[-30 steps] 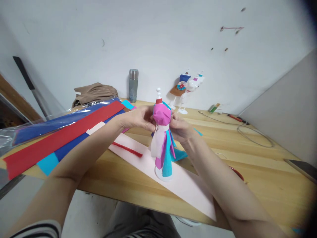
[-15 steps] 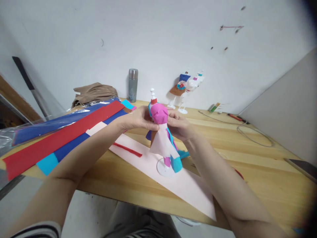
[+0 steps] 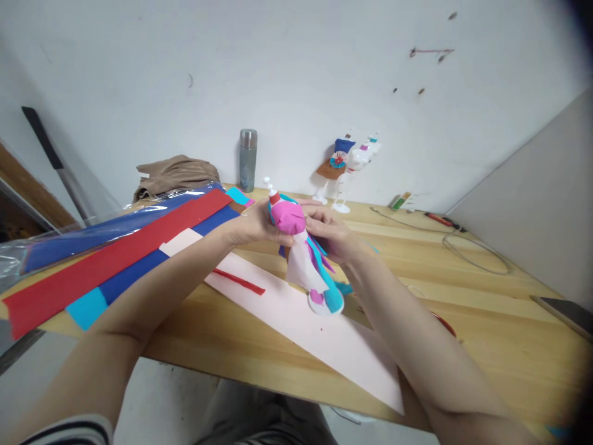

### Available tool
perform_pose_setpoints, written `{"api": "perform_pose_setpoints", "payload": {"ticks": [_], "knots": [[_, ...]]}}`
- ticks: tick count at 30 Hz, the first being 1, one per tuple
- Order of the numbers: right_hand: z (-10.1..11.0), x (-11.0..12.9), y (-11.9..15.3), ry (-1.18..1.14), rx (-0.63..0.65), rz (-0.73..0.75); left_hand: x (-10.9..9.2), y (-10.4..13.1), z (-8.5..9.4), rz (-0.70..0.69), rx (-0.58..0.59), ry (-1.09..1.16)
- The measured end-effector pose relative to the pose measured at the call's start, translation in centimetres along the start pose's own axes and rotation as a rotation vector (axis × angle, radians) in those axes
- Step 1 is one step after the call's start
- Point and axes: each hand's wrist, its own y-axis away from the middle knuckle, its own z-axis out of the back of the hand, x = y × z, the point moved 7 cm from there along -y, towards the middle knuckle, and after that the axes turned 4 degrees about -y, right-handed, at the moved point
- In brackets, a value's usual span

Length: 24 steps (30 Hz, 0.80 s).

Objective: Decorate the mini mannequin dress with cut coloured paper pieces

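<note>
A miniature dress form (image 3: 289, 218) dressed in crepe paper is held in front of me, leaning with its white knobbed top to the left. It wears a magenta bodice, a pale pink skirt panel (image 3: 302, 264) and turquoise and purple strips on its right side. My left hand (image 3: 259, 224) is closed around the waist from the left, thumb in front. On the other side my right hand (image 3: 334, 235) has its fingers bent at the back of the waist; what its fingertips pinch is hidden. Below lies a long pale pink paper strip (image 3: 278, 309) with a narrow red strip (image 3: 241, 282) on it.
Red (image 3: 120, 244) and blue paper strips lie at left beside a plastic-wrapped bundle and brown cloth (image 3: 178, 175). A thermos (image 3: 248, 161) and other small dress forms (image 3: 343, 157) stand along the wall. A thin cable (image 3: 482, 266) and a dark flat device (image 3: 567, 315) lie right.
The dress form has tipped: its top went left and down, while its round base swung up and slightly right. Both hands have stayed at its waist.
</note>
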Motion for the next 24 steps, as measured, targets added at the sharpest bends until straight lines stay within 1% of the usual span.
{"api": "perform_pose_setpoints", "payload": {"ticks": [3,5,10,12,16,20,24], "knots": [[-0.3,-0.4,0.1,-0.07,0.04,-0.061,-0.8,0.0,-0.5,-0.08,0.032,0.148],[-0.5,-0.6,0.2,-0.1,0.054,-0.101,-1.0,-0.1,-0.7,-0.088,0.027,0.201],[-0.1,-0.4,0.1,-0.087,-0.054,-0.06,-0.6,-0.3,-0.8,-0.06,-0.01,0.226],[-0.3,-0.4,0.0,-0.083,-0.07,-0.052,-0.5,-0.3,-0.7,-0.056,-0.007,0.231],[-0.7,-0.2,-0.1,-0.052,-0.051,-0.032,-0.4,-0.1,-0.4,-0.068,-0.005,0.135],[-0.5,0.1,-0.2,0.054,-0.041,-0.018,0.0,0.2,0.1,-0.053,-0.006,0.04],[-0.5,0.9,-0.4,0.137,-0.025,0.061,0.8,0.4,0.7,0.012,-0.099,-0.067]]}}
